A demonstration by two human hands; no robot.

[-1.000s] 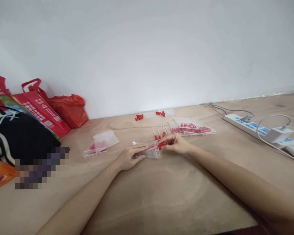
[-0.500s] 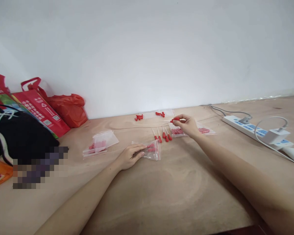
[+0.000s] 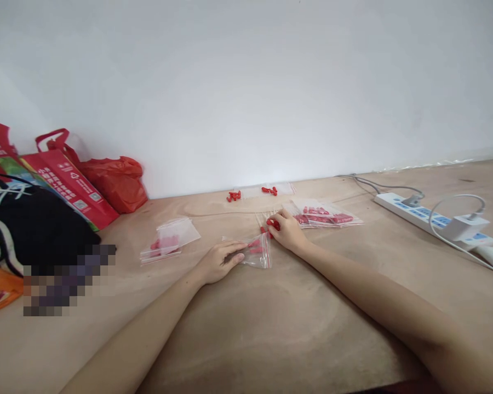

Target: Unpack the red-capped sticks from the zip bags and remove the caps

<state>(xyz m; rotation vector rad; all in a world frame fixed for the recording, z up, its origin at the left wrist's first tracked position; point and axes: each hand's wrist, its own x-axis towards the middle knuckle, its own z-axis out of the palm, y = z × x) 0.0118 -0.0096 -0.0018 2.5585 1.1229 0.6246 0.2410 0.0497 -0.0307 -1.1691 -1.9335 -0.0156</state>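
Looking down, your left hand (image 3: 219,262) lies flat and open, pinning the clear zip bag (image 3: 258,251) (red pieces inside) at its 3 o'clock; your right hand (image 3: 286,231), at the bag's 1 o'clock, pinches red-capped droppers (image 3: 273,223).

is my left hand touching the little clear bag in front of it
Touching. The head view shows the left hand with its fingers lying on the clear bag, pressing it onto the table.
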